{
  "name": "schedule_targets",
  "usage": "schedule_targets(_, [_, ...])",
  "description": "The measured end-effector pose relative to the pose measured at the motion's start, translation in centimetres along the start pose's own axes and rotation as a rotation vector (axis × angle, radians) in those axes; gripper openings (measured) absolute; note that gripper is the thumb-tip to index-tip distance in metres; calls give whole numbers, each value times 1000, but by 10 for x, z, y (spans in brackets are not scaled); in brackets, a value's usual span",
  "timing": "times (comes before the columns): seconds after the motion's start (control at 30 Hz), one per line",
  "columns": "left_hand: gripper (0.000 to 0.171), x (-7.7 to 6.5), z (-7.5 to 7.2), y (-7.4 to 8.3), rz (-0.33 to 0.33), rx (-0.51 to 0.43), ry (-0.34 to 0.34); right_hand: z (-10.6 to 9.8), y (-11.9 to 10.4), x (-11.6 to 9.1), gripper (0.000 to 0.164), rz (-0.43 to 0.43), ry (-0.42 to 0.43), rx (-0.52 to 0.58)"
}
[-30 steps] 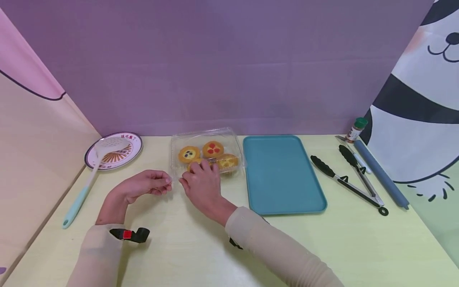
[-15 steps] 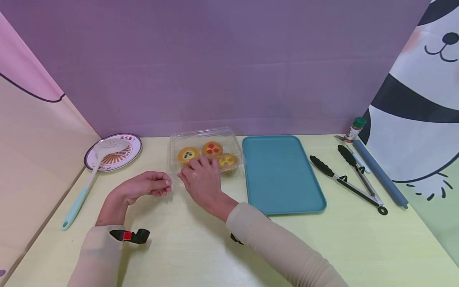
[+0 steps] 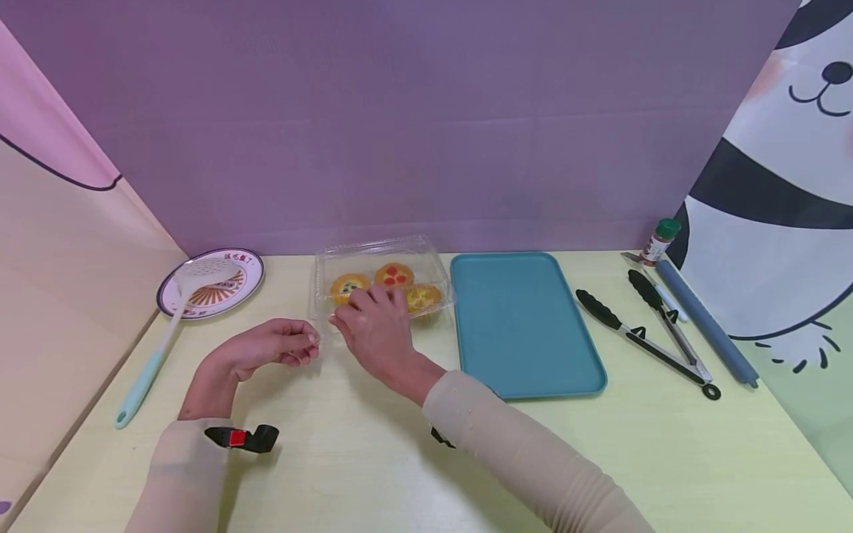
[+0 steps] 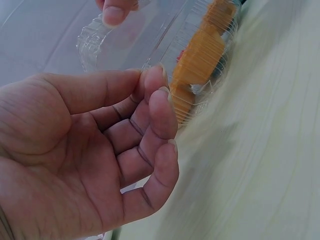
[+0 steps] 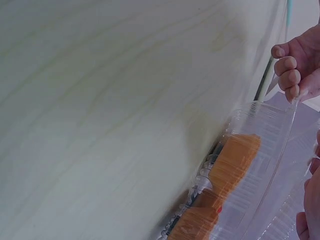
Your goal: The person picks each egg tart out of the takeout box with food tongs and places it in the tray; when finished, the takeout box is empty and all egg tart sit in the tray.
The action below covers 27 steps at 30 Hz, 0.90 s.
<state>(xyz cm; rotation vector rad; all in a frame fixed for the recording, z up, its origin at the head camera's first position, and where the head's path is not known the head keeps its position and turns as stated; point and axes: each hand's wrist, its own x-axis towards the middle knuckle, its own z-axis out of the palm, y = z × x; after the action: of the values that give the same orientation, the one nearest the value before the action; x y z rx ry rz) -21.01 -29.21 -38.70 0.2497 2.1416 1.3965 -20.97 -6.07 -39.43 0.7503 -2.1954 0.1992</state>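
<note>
Take the clear container [image 3: 360, 259] as the dial's centre, 12 o'clock toward the back wall. It rests on the bench [image 3: 346, 474] with pastries [image 3: 395, 275] inside; the tray [image 3: 529, 326] lies at 3 o'clock, the plate [image 3: 250, 283] at 9.

Hand state: my left hand [image 3: 269, 348], at 7 o'clock, pinches a corner of the container's rim between thumb and forefinger. My right hand [image 3: 381, 337], at 6 o'clock, grips the front of the lid [image 4: 92, 42] with curled fingers. The hands are apart, near each other.

Caution: pulling the lid too sharply could tip the container and roll the pastries, most likely if the left pinch slips off the thin rim. Uneven force at one corner could crack or bend the plastic. Pressing down with the right hand could crush the front pastries.

Visibility: my right hand covers the container's front left part, so the pastry count is uncertain. In the left wrist view the lid corner appears separated from the rim, but transparency makes the full gap hard to trace. The right wrist view cuts off both hands.
</note>
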Motion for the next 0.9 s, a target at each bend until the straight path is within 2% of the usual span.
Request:
schedule_targets(0.27, [29, 0, 2, 0, -34, -8, 28, -1, 1, 3, 17, 7, -9, 31])
schedule_targets(0.57, [24, -2, 6, 1, -41, -34, 32, 3, 2, 4, 19, -15, 56, 4])
schedule_targets(0.9, [25, 2, 3, 1, -70, -38, 84, 0, 6, 13, 20, -7, 116, 16])
